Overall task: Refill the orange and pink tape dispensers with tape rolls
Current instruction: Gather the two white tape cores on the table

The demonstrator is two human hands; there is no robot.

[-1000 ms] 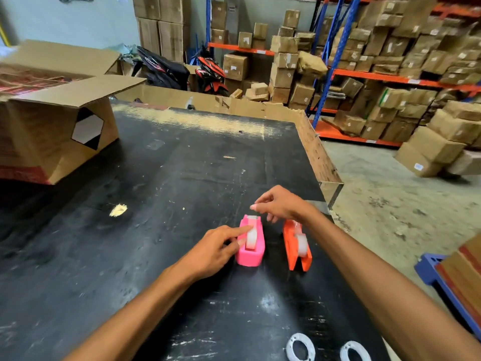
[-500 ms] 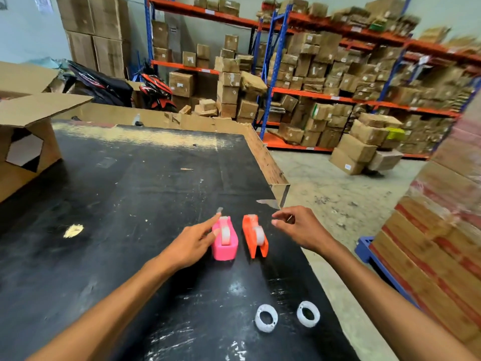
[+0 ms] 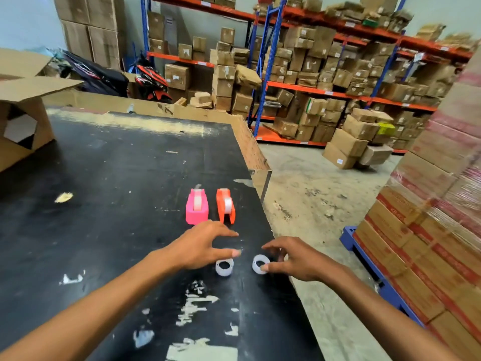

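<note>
- The pink dispenser (image 3: 196,207) and orange dispenser (image 3: 225,205) stood side by side near the table (image 3: 109,194)'s right edge, long axes running toward 12 o'clock, each loaded with a roll.
- Half a second before, both hands had been up beside the dispensers; they had since dropped back toward 6 o'clock.
- The left hand (image 3: 200,247) hovered, fingers spread apart, over the left white ring (image 3: 224,267).
- The right hand (image 3: 296,257) pinched the right white ring (image 3: 260,263) between thumb and fingertips.
</note>
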